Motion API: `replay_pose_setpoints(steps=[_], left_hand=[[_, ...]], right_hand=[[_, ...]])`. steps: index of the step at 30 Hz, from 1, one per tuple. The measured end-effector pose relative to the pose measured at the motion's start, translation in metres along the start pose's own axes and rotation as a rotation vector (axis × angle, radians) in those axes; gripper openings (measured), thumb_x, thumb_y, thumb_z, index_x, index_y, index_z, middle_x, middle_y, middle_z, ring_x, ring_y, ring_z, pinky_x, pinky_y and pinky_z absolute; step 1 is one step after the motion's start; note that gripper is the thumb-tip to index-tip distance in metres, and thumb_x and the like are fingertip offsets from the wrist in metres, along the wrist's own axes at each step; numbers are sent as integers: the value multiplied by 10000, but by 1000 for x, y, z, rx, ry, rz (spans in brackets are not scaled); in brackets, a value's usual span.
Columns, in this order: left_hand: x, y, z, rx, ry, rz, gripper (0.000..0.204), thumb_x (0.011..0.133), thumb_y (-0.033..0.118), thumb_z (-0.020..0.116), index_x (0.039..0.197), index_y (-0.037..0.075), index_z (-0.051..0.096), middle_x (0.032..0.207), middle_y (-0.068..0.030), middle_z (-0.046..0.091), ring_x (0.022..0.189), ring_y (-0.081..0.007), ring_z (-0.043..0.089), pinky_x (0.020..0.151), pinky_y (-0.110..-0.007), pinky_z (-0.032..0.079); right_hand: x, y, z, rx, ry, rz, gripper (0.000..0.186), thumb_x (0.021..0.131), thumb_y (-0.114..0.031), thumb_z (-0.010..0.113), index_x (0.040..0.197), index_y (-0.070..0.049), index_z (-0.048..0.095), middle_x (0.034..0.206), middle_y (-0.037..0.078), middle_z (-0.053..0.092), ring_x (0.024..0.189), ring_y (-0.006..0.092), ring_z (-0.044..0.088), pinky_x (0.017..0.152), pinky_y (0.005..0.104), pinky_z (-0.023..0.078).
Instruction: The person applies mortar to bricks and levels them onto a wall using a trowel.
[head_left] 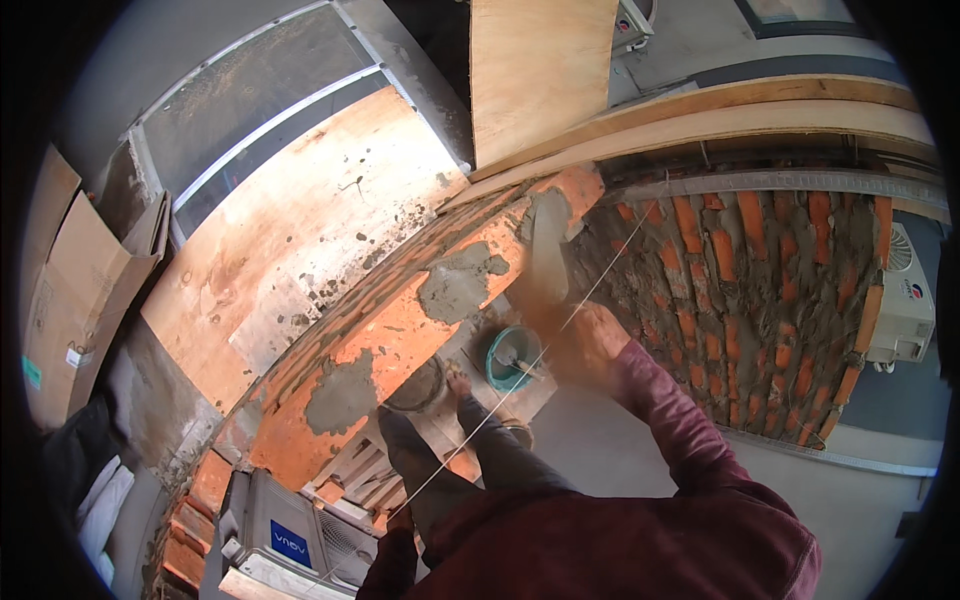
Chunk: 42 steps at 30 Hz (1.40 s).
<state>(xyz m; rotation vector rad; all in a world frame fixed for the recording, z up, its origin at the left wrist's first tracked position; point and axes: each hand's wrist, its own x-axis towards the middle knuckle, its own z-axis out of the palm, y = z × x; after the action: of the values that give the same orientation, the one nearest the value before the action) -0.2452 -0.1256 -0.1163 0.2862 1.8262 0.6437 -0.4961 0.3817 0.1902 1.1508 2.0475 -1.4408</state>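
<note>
My right hand, smeared by motion, is over the top of a low brick wall's right side. A blurred grey-brown shape extends from it toward the wall top; I cannot make out what it is. Three patches of wet mortar, one of them the middle patch, lie along the orange brick wall top. Low down, my left hand is beside a grey machine and stacked bricks, its fingers mostly hidden. A taut white string runs diagonally past both hands.
A teal bucket with a tool in it and a dark mortar basin stand near my feet. Beyond the wall lies a mortar-spattered plywood sheet. Another brick wall rises at the right, with cardboard boxes at the left.
</note>
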Motion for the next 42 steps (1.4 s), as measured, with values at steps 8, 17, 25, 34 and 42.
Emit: replay_pose_setpoints(steps=[8,17,25,34,42], left_hand=[[5,64,-87,-447,116,-257,292,861,275,594,1032,57,687,998,-143,689,956,-290,659,845,-376,515],[25,236,-184,-73,261,542,362,864,229,609,1163,25,619,1207,-174,608,1147,-351,551,1009,-414,417],[68,403,-268,718,678,882,517,826,89,494,1338,21,484,1436,-166,411,1406,-375,250,1153,-562,142],[94,420,-280,1115,611,540,511,905,156,473,1407,71,443,1545,-66,285,1462,-306,130,1107,-705,11],[109,426,-255,1181,661,554,597,851,258,547,1406,60,447,1544,-87,273,1471,-312,85,1083,-730,-15]], right_hand=[[-34,13,7,276,107,87,388,976,-411,419,913,-35,491,609,49,472,389,134,453,332,281,409],[-1,155,89,311,-117,-289,336,987,-333,370,895,-27,476,604,58,475,406,174,475,363,318,415],[9,38,30,1570,-157,59,370,1007,-340,291,997,-28,491,639,11,454,478,133,437,404,284,397],[-27,63,80,1375,-376,231,422,996,-330,274,1028,12,519,629,-1,466,471,128,452,394,272,406],[19,47,14,1678,-262,37,415,1003,-347,285,978,-1,513,640,9,476,474,121,443,406,260,402]])
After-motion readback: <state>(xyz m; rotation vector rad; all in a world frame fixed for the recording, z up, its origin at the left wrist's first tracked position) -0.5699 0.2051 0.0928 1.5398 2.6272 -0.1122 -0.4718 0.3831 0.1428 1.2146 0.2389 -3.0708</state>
